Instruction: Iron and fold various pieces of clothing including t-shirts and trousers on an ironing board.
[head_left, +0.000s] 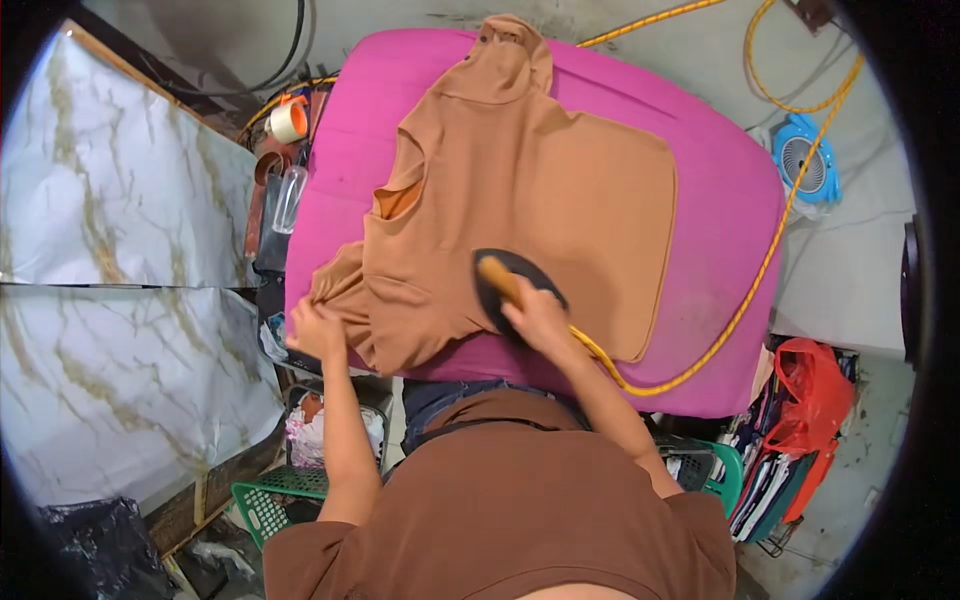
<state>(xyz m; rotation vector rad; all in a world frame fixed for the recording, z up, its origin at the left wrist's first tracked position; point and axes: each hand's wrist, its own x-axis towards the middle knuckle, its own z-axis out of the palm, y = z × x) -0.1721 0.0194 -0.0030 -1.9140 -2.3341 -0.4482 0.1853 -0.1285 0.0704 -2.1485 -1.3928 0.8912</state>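
Observation:
A light-brown garment (480, 195) with a buttoned collar or cuff end lies over a padded board with a pink cover (720, 225). My right hand (536, 315) grips the wooden handle of a clothes iron (489, 289), whose dark body rests on the lower middle of the garment. From its rear a yellow cord (720, 360) runs to the right. At the board's lower left, my left hand (319, 330) pinches the gathered cloth at the garment's edge. The iron's soleplate is hidden.
Left of the board are a tape roll (287, 122), a clear plastic item (290, 199) and marble-patterned sheets (127, 180). A small blue fan (806, 161) is at the upper right. Below it are a red plastic bag (810, 394) and stacked clothes (776, 487). Green baskets (262, 510) flank me.

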